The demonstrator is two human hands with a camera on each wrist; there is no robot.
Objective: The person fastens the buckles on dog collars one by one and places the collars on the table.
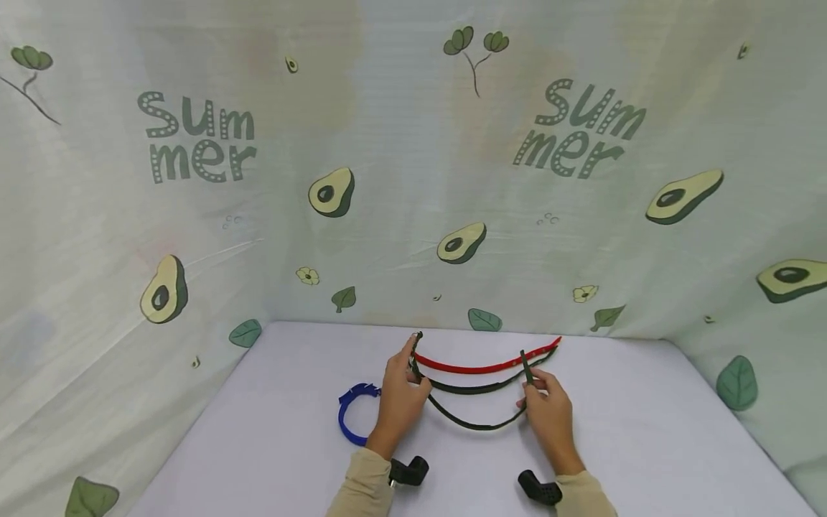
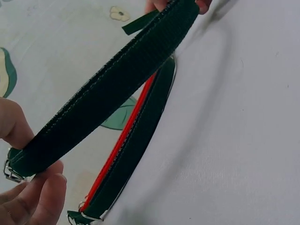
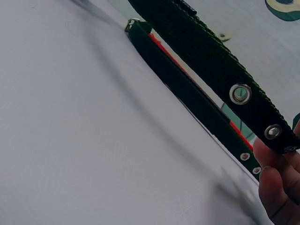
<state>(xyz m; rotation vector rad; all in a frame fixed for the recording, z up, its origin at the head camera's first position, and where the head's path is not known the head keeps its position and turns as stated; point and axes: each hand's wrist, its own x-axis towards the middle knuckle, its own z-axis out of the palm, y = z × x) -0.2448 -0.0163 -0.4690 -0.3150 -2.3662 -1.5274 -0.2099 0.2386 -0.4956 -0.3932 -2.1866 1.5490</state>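
Observation:
A dark green collar (image 1: 481, 427) with a metal buckle (image 2: 13, 173) sags in a curve between both hands. My left hand (image 1: 402, 398) pinches its buckle end between thumb and fingers. At the other end, my right hand (image 1: 550, 416) grips the strap near its metal eyelets (image 3: 240, 94), with the tip poking up above the fingers. Behind it on the table lies a second dark green collar (image 1: 474, 390), bowed toward me. A red collar (image 1: 474, 370) lies along its far side. Beside my left wrist, a blue collar (image 1: 342, 416) is bent into a loop, partly hidden by that hand.
The white table (image 1: 271, 431) ends at a hanging cloth (image 1: 388, 287) printed with avocados, leaves and lettering. Black wrist-worn devices (image 1: 410, 471) stick out inward from both sleeves.

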